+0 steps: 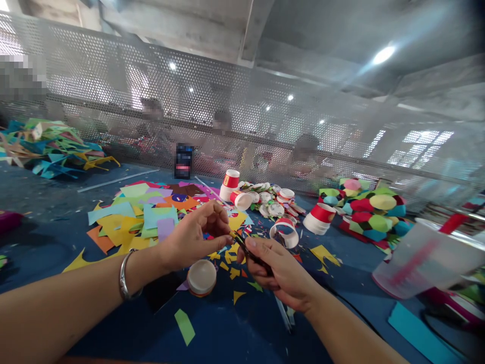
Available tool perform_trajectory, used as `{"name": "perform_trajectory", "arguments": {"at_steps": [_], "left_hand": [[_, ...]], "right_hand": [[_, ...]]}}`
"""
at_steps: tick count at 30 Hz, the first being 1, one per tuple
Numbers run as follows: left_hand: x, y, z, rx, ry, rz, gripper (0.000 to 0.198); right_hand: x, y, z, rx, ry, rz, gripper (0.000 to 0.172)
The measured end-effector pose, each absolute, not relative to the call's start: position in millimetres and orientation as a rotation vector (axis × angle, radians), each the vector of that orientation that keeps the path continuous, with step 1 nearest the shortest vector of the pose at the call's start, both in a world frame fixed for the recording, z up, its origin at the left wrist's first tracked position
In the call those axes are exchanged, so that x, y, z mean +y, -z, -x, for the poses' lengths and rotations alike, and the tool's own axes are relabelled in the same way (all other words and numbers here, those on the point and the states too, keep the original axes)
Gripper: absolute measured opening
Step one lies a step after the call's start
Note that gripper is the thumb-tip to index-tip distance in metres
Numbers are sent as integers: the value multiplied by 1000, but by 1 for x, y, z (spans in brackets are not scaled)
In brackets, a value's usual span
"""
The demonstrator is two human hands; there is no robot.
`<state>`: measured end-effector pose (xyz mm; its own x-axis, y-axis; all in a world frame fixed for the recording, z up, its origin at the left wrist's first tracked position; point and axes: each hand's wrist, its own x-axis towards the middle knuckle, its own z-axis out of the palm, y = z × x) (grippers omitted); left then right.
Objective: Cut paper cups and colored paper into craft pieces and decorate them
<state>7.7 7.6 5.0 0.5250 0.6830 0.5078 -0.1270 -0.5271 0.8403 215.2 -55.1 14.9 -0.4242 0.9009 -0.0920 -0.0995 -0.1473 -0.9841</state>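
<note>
My left hand (200,230) is curled, thumb and fingertips close together at the tip of a slim dark tool (261,262). A speck of yellow shows between those fingertips, too small to name. My right hand (280,273) is wrapped round the tool, which points up and left; its exact kind is hidden by the fingers. Below my left hand, a short white paper cup piece (202,277) stands open side up. Yellow paper scraps (235,273) lie under both hands. Behind my left hand spreads a heap of coloured paper pieces (125,225).
Red and white paper cups (229,186) and a cut cup ring (285,233) stand beyond my hands. Patchwork coloured balls (379,215) sit at right, near a translucent cup with a straw (420,258). Paper offcuts (53,146) pile at far left. A perforated metal screen (212,91) closes the back.
</note>
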Motion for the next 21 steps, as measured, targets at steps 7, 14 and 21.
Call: {"name": "perform_trajectory", "arguments": {"at_steps": [7, 14, 21], "left_hand": [[7, -9, -7, 463, -1018, -1821, 39], [7, -11, -8, 459, -965, -1834, 43], [9, -8, -7, 466, -947, -1849, 44]], "right_hand": [[-55, -13, -216, -1369, -1703, 972, 37], [-54, -13, -214, -1381, -1698, 992, 36], [-54, -12, -214, -1375, -1685, 1036, 37]]}}
